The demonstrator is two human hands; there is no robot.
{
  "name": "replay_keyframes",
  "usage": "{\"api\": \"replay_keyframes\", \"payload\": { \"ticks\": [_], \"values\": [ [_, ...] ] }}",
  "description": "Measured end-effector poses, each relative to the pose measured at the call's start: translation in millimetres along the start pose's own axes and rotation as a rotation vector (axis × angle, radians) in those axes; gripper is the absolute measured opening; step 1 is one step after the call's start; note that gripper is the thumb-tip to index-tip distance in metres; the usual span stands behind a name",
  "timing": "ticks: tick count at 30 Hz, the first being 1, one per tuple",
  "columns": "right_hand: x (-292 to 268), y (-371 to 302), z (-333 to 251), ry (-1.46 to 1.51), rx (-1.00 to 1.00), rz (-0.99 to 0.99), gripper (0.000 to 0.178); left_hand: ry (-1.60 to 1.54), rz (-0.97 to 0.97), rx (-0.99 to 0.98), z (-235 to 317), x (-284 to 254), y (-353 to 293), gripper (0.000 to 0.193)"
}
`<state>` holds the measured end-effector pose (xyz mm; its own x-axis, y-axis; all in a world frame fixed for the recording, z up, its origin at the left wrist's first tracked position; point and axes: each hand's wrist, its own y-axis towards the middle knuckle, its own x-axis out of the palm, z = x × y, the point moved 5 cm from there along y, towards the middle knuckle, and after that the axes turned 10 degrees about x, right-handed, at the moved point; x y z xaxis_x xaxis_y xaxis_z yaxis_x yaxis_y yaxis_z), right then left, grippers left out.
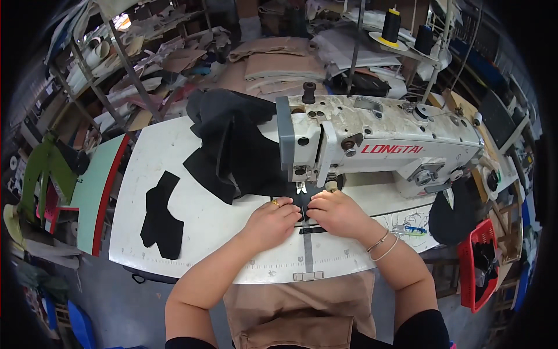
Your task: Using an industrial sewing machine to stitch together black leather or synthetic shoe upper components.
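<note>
The dark cloth panels look matt. The sewing machine has a scuffed, painted metal body and a shiny metal presser foot. The white surface looks smooth, faintly glossy; the red basket looks plastic, the brown apron matt cloth.

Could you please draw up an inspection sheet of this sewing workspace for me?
Surface: white table with ruler marks along its near edge.
Job's things: sewing machine; black fabric pile left of and behind its needle area; separate black piece lying flat farther left.
Clutter: small blue-handled tool on the table, right of the hands; red basket beside the table, holding dark items.
Hands: left hand and right hand side by side, just in front of the presser foot; exact grip hidden.
Cables: none clearly made out.
Surroundings: stacked sheets behind; thread cones upper right.
</note>
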<state>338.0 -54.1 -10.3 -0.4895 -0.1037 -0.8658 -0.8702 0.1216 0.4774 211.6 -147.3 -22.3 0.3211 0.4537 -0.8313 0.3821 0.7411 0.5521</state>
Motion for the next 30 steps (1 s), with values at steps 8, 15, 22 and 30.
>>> {"api": "replay_keyframes", "payload": {
  "ticks": [8,15,22,30],
  "values": [
    [8.8,1.4,12.6,-0.138,0.040,-0.065,0.022,-0.190,0.125,-0.165,-17.6,9.9,0.4,0.018],
    [6.9,-0.5,8.7,-0.154,0.045,-0.054,0.019,-0.237,0.093,-0.151,-15.8,11.7,-2.9,0.021],
    [8.6,0.7,9.4,-0.270,0.049,-0.067,0.025,-0.101,0.003,-0.053,-20.0,18.2,-5.2,0.028],
    [10.6,5.9,15.7,-0.294,0.207,-0.108,0.014,-0.140,-0.050,-0.042,-33.8,17.2,-4.8,0.030]
  ]
}}
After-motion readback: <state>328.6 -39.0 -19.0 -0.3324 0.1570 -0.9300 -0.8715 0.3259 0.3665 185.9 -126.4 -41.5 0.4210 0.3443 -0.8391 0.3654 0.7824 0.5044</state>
